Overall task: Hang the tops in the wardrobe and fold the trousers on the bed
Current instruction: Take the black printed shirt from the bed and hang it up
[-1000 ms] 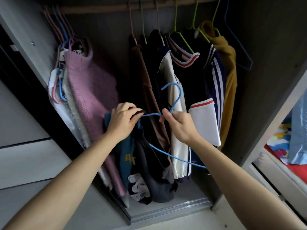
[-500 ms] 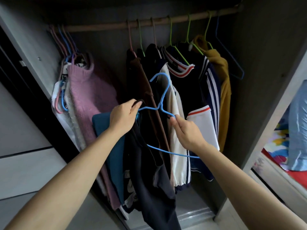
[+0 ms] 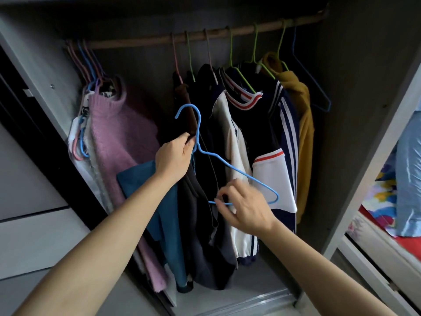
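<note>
In the wardrobe (image 3: pixel 364 87), below the rail (image 3: pixel 141 43) | left grip (image 3: pixel 174 156) clamped on hanger (image 3: pixel 227 165) neck and collar of dark top (image 3: pixel 200 224) — top hangs from it, before hung clothes (image 3: pixel 257 124) | right grip (image 3: pixel 246 208) pinches hanger's lower bar — blurred

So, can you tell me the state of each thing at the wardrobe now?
blue hanger, held off the rod
dark top, hangs at the hanger's neck, not yet hung
left hand, grips the neck
right hand, holds the lower bar
spare blue hanger, empty, on the rod
</note>
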A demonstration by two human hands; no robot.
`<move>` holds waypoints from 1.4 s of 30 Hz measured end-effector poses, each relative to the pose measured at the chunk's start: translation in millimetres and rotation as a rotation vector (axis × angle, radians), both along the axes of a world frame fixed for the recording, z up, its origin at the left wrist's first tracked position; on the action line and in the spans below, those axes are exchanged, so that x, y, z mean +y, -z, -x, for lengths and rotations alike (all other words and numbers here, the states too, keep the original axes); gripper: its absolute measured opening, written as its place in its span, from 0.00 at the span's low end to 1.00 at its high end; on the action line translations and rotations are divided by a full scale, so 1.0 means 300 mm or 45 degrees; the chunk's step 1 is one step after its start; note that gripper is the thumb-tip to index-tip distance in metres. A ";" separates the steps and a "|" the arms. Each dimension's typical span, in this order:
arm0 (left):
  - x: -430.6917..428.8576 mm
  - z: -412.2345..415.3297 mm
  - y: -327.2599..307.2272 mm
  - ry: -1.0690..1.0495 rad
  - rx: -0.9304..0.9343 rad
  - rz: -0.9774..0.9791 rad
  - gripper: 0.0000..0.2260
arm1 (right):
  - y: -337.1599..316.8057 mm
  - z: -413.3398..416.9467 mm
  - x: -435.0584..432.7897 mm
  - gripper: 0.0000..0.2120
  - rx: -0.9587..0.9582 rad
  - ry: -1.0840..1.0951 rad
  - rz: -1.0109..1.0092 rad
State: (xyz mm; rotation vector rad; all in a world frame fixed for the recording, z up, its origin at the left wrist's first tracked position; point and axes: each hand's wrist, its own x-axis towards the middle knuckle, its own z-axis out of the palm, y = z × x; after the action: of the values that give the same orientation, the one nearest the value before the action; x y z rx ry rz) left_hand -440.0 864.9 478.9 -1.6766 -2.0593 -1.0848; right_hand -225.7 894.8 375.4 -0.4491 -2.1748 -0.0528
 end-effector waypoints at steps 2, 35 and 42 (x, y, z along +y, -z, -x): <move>0.013 -0.007 -0.005 -0.017 0.003 -0.041 0.16 | 0.037 0.020 -0.016 0.20 -0.288 -0.023 0.318; 0.020 0.081 -0.091 -0.071 -0.629 -0.224 0.19 | 0.053 -0.336 0.189 0.13 -0.418 0.199 0.287; -0.013 0.076 -0.034 -0.175 -0.161 -0.080 0.19 | -0.045 -0.429 0.210 0.14 -0.211 0.226 0.049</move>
State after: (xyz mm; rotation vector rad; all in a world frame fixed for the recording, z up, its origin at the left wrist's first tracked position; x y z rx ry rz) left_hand -462.8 861.0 489.1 -1.4475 -2.1573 -1.2239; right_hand -96.9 957.7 388.9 -0.6801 -2.2957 -0.1505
